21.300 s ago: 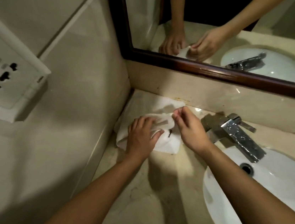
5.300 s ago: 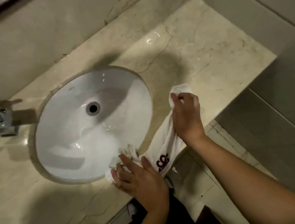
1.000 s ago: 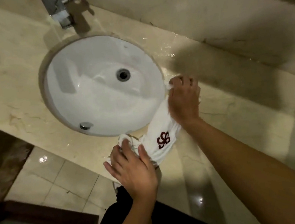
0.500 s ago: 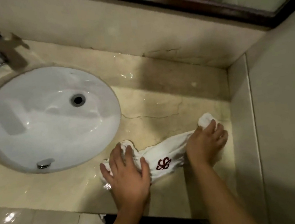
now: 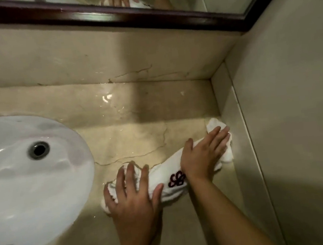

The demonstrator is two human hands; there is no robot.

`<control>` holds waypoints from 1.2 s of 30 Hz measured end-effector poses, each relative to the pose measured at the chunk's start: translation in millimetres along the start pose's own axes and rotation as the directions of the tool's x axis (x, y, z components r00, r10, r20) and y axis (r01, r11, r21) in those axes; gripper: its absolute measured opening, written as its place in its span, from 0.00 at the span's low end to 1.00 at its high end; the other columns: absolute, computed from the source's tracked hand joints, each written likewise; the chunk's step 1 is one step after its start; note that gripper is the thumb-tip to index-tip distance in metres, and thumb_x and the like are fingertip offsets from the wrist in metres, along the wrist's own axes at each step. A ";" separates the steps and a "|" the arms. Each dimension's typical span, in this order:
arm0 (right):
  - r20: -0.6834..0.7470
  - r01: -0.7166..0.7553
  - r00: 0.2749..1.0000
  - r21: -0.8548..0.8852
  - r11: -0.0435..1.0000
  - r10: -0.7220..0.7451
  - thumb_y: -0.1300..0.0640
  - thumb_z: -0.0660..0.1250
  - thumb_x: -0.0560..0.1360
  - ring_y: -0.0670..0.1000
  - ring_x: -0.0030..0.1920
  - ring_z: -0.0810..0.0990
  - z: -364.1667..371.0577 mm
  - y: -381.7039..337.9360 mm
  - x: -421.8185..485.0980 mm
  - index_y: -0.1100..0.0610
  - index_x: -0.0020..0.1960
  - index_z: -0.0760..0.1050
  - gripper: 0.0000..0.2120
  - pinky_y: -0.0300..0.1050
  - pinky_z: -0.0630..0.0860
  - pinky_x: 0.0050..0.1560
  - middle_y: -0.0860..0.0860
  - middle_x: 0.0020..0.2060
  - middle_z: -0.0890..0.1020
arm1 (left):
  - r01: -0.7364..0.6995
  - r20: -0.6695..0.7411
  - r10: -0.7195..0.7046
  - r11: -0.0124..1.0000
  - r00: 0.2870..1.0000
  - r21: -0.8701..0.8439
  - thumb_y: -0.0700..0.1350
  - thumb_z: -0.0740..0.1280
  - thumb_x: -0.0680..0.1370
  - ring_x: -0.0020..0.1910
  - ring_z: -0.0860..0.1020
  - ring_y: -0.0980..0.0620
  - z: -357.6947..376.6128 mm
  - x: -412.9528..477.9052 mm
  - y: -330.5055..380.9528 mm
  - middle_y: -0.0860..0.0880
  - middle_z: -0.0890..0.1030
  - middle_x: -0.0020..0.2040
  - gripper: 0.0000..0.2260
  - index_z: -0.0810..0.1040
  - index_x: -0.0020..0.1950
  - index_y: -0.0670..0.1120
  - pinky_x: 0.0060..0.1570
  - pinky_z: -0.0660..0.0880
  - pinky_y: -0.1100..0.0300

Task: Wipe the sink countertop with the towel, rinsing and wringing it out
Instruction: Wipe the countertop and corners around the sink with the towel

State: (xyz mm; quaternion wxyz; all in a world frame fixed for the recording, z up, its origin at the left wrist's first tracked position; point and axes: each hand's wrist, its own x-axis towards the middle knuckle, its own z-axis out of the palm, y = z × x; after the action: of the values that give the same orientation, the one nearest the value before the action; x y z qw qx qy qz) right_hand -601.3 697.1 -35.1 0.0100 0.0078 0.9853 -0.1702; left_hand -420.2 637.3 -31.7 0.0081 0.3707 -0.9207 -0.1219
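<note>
wet marble countertop (image 5: pixel 134 109) under mirror (image 5: pixel 102 13)

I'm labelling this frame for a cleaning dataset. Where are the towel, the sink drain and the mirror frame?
towel (image 5: pixel 168 174): head view, on the white cloth beside its dark red logo.
sink drain (image 5: pixel 38 150): head view, on the dark hole's centre.
mirror frame (image 5: pixel 144 19): head view, on the dark wooden lower bar.

No readable text, only a dark red looping monogram emblem on the white towel (image 5: pixel 169 174)

Glossy marble countertop (image 5: pixel 127 114), terry-cloth towel (image 5: pixel 168 168)
</note>
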 end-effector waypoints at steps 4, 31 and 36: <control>-0.030 0.145 0.989 0.015 0.989 -0.144 0.52 0.61 0.74 0.60 0.82 0.50 3.1 3.6 45.1 0.67 0.81 0.53 0.40 0.54 0.49 0.81 0.61 0.81 0.57 | -0.007 0.013 0.008 0.998 1.000 -0.066 0.63 0.56 0.82 0.76 0.69 0.40 4.1 28.6 30.9 0.44 0.73 0.76 0.28 0.72 0.78 0.52 0.74 0.56 0.34; 0.158 0.522 0.816 0.208 0.827 -0.555 0.55 0.58 0.71 0.62 0.81 0.51 24.6 -47.7 123.1 0.67 0.81 0.54 0.40 0.50 0.47 0.80 0.65 0.80 0.56 | -0.277 -0.110 0.266 0.956 0.958 -0.102 0.60 0.64 0.80 0.67 0.76 0.42 16.0 77.9 29.0 0.46 0.80 0.67 0.17 0.79 0.65 0.55 0.60 0.73 0.40; 0.256 0.607 0.719 0.221 0.764 -0.646 0.52 0.56 0.73 0.58 0.82 0.48 29.5 -73.8 100.8 0.63 0.82 0.53 0.39 0.42 0.44 0.77 0.61 0.82 0.53 | -0.217 -0.154 0.200 0.971 0.968 -0.105 0.59 0.62 0.81 0.64 0.77 0.40 9.5 64.0 13.1 0.45 0.80 0.65 0.16 0.80 0.63 0.54 0.58 0.72 0.41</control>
State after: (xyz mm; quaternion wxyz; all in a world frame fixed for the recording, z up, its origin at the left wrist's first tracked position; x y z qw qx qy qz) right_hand -702.9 618.8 -40.4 0.1096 -0.3530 0.9023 -0.2218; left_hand -476.5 604.7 -42.7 0.1088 0.2783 -0.9426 -0.1492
